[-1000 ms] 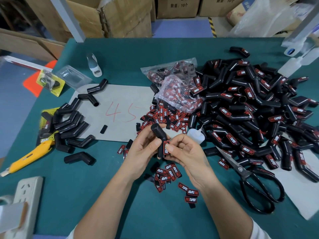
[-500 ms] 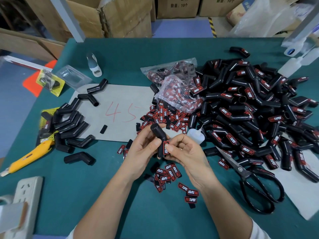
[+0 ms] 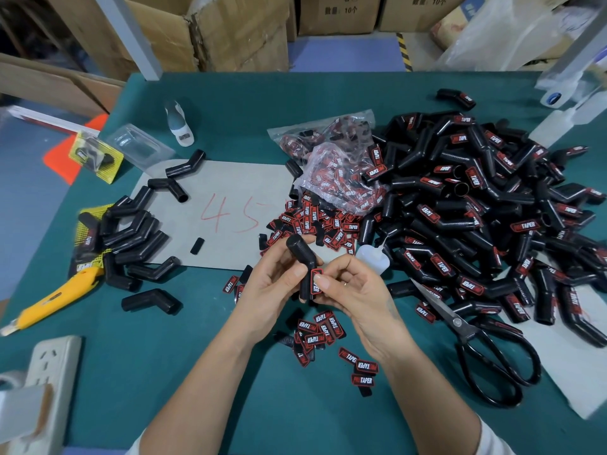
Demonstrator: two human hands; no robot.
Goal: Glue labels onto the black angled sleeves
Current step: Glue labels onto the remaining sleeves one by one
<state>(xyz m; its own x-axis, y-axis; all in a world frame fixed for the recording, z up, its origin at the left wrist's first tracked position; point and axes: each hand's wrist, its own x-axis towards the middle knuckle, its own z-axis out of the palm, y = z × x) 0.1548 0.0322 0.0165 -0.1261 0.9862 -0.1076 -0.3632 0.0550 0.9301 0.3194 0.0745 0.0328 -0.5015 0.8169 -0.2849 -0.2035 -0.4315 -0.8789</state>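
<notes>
Crowding held sleeve (image 3: 303,264): loose labels (image 3: 317,331), glue bottle (image 3: 372,257), scissors (image 3: 476,339).

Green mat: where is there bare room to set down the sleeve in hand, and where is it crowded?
Bare mat lies at the far edge, between the white bottle and the label bag. Another patch sits near, between the power strip and the left forearm. The grey card is partly free. Right of the scissors, labelled sleeves crowd everything.

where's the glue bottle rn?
Head view, right of centre: the glue bottle lies on the table just beyond the right hand, between the loose labels and the pile of labelled sleeves.
</notes>
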